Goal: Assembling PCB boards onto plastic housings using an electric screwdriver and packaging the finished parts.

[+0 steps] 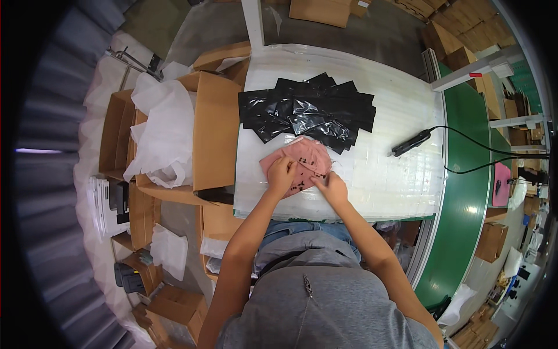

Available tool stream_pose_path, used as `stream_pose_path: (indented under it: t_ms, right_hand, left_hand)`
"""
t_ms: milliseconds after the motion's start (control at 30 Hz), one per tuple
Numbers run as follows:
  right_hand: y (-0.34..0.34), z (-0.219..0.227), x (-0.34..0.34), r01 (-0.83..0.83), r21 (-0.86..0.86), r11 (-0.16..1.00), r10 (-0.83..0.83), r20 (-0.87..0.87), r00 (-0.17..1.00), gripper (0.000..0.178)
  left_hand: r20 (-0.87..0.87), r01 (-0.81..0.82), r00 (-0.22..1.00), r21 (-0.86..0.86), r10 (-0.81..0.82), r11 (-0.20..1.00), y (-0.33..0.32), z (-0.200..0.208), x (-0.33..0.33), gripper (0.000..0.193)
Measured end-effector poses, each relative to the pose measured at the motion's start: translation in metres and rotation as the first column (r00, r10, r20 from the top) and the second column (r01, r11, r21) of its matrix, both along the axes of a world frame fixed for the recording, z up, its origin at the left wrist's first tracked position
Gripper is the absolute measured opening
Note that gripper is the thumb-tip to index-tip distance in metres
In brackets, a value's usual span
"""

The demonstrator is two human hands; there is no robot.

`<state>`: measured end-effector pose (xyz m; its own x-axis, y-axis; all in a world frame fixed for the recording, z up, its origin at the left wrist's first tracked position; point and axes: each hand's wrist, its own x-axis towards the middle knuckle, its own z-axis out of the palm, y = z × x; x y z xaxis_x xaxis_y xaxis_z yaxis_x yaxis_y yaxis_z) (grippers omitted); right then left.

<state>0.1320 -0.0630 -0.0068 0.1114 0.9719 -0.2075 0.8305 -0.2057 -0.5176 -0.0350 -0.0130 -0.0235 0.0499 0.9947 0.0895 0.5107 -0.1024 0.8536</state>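
Observation:
A folded pink cloth item [308,158] with small black marks lies on the white-covered table [383,180], close to my body. My left hand [282,176] is closed on its left part, the fingers pinching the fabric. At its lower right edge, my right hand [333,189] grips the cloth between thumb and fingers. The fingertips of both hands are partly hidden. Just beyond the cloth, several glossy black plastic bags [308,110] lie fanned out and overlapping.
A black handheld tool [411,143] with a cable rests at the table's right. Beside it runs a green surface [465,192]. Left of the table stands an open cardboard box [218,128] with white plastic wrapping [165,128]. A white post [253,23] rises at the far edge.

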Motion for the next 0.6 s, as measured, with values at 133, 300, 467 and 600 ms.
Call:
stream_pose_path:
  t_ms: [133,300,467,600]
  right_hand:
    - [0.004,-0.010,-0.011,0.034,0.057,0.998,-0.049,0.270,0.962,0.033]
    - [0.003,-0.023,-0.005,-0.136,0.115,0.984,0.078,0.407,0.910,0.027]
    - [-0.006,-0.028,0.010,-0.355,0.242,0.903,0.232,0.419,0.878,0.021]
    - [-0.007,-0.026,0.015,-0.421,0.202,0.884,0.322,0.387,0.864,0.018]
  left_hand:
    - [-0.020,0.008,1.000,0.024,-0.007,1.000,0.001,0.001,0.002,0.010]
    - [-0.058,0.017,0.998,0.069,-0.013,0.997,0.002,0.002,0.002,0.010]
    - [-0.080,0.023,0.997,0.099,-0.015,0.995,0.002,0.001,0.002,0.009]
    - [-0.092,0.026,0.995,0.020,-0.024,0.999,0.005,0.000,0.002,0.008]
